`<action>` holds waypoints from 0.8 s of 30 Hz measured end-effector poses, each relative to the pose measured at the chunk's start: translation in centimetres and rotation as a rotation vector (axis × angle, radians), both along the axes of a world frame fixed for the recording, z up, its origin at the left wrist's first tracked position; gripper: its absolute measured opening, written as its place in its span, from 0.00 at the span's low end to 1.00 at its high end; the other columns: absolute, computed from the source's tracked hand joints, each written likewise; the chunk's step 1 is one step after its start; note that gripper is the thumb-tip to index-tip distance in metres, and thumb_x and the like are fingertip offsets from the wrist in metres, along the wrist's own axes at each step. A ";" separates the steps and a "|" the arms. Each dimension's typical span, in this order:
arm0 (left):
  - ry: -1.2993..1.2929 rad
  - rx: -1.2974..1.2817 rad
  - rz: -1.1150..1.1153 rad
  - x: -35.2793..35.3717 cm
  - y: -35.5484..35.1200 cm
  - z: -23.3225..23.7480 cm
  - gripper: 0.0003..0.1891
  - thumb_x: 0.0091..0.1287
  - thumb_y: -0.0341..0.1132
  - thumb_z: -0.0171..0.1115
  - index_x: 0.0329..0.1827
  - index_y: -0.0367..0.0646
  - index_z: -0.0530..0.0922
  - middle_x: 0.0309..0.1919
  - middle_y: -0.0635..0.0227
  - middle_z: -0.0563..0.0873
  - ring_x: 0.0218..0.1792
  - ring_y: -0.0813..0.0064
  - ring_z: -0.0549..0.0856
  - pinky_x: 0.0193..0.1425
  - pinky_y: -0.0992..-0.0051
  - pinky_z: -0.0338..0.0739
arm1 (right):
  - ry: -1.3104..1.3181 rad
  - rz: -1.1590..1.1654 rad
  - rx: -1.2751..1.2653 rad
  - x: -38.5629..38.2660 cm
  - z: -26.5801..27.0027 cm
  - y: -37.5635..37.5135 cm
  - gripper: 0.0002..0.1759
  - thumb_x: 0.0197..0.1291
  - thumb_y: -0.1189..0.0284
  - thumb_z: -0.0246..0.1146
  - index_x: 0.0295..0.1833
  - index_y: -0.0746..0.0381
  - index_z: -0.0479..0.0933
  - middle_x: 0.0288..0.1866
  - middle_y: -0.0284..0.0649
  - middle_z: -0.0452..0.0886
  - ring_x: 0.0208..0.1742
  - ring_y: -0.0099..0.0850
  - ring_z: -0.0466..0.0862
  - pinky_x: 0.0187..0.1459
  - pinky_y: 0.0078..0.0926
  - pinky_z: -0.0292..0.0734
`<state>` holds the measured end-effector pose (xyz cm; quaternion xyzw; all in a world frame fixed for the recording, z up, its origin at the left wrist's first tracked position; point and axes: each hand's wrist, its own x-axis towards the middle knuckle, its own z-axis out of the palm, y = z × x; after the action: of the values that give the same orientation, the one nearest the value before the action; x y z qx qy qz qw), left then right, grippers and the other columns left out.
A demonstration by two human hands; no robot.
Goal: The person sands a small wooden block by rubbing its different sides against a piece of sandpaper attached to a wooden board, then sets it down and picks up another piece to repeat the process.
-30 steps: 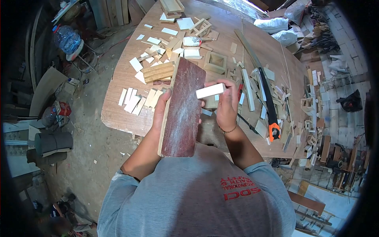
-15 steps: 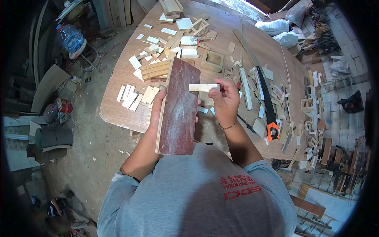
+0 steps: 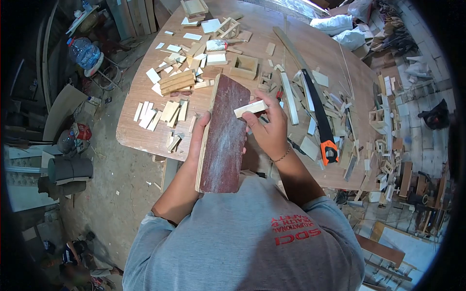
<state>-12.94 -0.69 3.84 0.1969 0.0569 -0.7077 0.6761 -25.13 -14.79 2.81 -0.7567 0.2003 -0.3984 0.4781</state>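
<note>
A long sanding board (image 3: 224, 140), with a dusty dark-red face and a pale wooden edge, is held up in front of my chest. My left hand (image 3: 199, 133) grips it, thumb along the left edge and fingertips showing at the right edge. Between the thumb and fingers of my right hand (image 3: 273, 127) is a small pale wood block (image 3: 251, 108). Tilted, the block overlaps the upper right part of the red face in this view.
The wooden table (image 3: 141, 133) carries short wood strips (image 3: 170, 111), a square wooden frame (image 3: 243, 66) and a handsaw (image 3: 320, 116) with an orange handle. A water bottle (image 3: 85, 53) stands on a stool at left. Another person (image 3: 80, 257) is at lower left.
The wood block has turned from level to tilted, its right end higher, and my right thumb has shifted toward its left end. The view has moved a little, sliding the table leftward.
</note>
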 end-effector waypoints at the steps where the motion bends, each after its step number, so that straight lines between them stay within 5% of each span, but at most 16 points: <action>1: -0.004 0.001 -0.004 -0.7 -0.3 0.0 0.41 0.70 0.69 0.44 0.67 0.38 0.74 0.50 0.52 0.86 0.36 0.57 0.90 0.40 0.60 0.88 | 0.017 -0.019 -0.008 -0.7 0.4 -0.2 0.28 0.58 0.66 0.75 0.60 0.65 0.75 0.47 0.45 0.82 0.43 0.35 0.83 0.44 0.30 0.78; 3: 0.041 0.045 -0.032 -1.9 -1.0 0.1 0.42 0.68 0.71 0.45 0.66 0.39 0.75 0.45 0.49 0.87 0.36 0.51 0.90 0.36 0.58 0.89 | 0.027 -0.041 -0.014 -1.8 0.7 -0.7 0.28 0.56 0.67 0.76 0.60 0.65 0.75 0.47 0.44 0.83 0.43 0.34 0.83 0.44 0.29 0.78; 12: -0.035 0.036 -0.087 -6.6 -3.3 -0.4 0.42 0.67 0.71 0.48 0.65 0.39 0.75 0.44 0.53 0.88 0.35 0.53 0.90 0.37 0.57 0.88 | 0.044 0.033 0.227 -6.5 1.7 -2.7 0.26 0.55 0.68 0.78 0.56 0.65 0.76 0.42 0.39 0.83 0.40 0.22 0.83 0.38 0.21 0.78; 15: -0.012 0.049 -0.089 -8.0 -4.2 -0.5 0.42 0.66 0.72 0.48 0.64 0.40 0.76 0.43 0.52 0.88 0.34 0.52 0.90 0.37 0.56 0.88 | 0.054 0.113 0.193 -8.2 1.7 -3.8 0.26 0.58 0.74 0.76 0.58 0.66 0.74 0.43 0.36 0.83 0.41 0.20 0.83 0.40 0.17 0.79; 20: -0.048 0.025 -0.089 -9.7 -5.7 -0.7 0.41 0.67 0.71 0.49 0.64 0.41 0.75 0.43 0.51 0.87 0.34 0.53 0.90 0.37 0.55 0.88 | 0.087 0.200 0.061 -10.6 2.0 -5.7 0.19 0.51 0.73 0.80 0.46 0.64 0.81 0.45 0.36 0.85 0.44 0.22 0.84 0.45 0.23 0.80; 24: -0.017 -0.015 -0.056 -10.4 -6.6 -1.3 0.42 0.69 0.71 0.45 0.68 0.40 0.72 0.47 0.46 0.85 0.40 0.54 0.89 0.43 0.56 0.89 | 0.154 0.249 -0.077 -12.2 2.6 -7.6 0.20 0.48 0.73 0.81 0.45 0.64 0.81 0.44 0.38 0.85 0.44 0.24 0.84 0.45 0.23 0.80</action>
<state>-23.36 -7.24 2.50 0.1993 0.0402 -0.7250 0.6580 -37.30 -22.43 5.45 -0.8218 0.1253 -0.2844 0.4775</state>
